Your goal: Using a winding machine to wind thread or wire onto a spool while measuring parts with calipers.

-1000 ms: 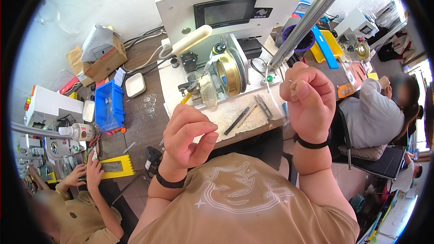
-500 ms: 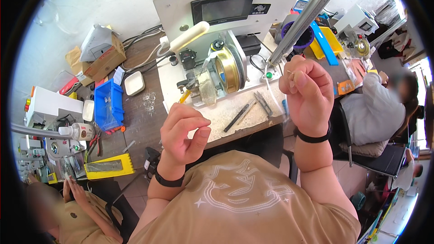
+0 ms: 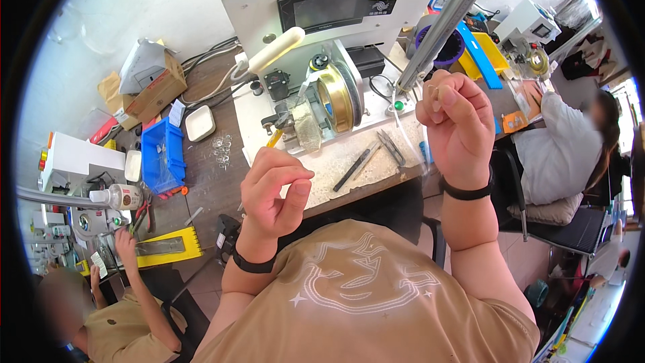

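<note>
Right grip: raised, thumb and bent forefinger pinched on a small pale piece.
Small pale piece: at the fingertips of the right grip; too small to tell its kind.
Left grip: well apart from the right grip, fingers curled, thumb tip and forefinger tip close together; cannot tell whether anything fine lies between them.
White machine: beyond both grips, its gold wheel ahead, between them.
Black tool: on the counter, right of the left grip.
Tweezers: between the grips, nearer the right one.
Blue bin: left of the left grip and farther out, beside a white dish.
Co-worker: far left of the left grip.
Seated person: right of the right grip.
</note>
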Demonstrator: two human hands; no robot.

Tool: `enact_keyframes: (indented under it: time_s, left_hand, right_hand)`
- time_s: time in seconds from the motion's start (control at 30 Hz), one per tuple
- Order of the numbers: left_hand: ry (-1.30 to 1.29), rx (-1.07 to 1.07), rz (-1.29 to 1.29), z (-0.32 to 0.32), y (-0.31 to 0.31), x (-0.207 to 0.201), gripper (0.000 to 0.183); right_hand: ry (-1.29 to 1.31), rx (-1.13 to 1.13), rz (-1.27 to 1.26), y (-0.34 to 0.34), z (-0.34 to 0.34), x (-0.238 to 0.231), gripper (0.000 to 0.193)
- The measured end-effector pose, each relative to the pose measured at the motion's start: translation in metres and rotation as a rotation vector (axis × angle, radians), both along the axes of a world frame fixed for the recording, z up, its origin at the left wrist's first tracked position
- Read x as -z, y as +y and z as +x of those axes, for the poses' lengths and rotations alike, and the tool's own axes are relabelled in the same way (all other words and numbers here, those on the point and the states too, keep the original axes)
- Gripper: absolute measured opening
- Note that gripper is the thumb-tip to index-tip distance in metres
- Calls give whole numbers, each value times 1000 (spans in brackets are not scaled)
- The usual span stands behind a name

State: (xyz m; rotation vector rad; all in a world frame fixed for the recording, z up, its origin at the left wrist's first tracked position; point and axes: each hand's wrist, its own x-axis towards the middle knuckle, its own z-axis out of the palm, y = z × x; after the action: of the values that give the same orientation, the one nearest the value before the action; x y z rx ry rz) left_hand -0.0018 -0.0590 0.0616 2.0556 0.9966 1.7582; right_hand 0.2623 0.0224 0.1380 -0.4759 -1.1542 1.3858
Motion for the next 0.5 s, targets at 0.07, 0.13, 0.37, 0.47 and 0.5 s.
enact_keyframes:
  time_s: [0.07, 0.13, 0.37, 0.47, 0.5]
  left_hand:
    - [6, -3, -2, 0, 1, 1, 26]
    - [8, -3, -6, 0, 1, 2, 25]
    - [2, -2, -36, 0, 2, 6, 26]
    - [-3, -3, -49, -1, 2, 8, 26]
    - [-6, -2, -49, -1, 2, 9, 26]
  right_hand:
    - [12, -7, 8, 0, 1, 0, 9]
    - [4, -7, 16, 0, 1, 0, 9]
    - [-18, -4, 39, -2, 1, 1, 10]
    - [-19, -5, 41, -3, 1, 0, 10]
    - [-20, -6, 41, -4, 1, -1, 10]
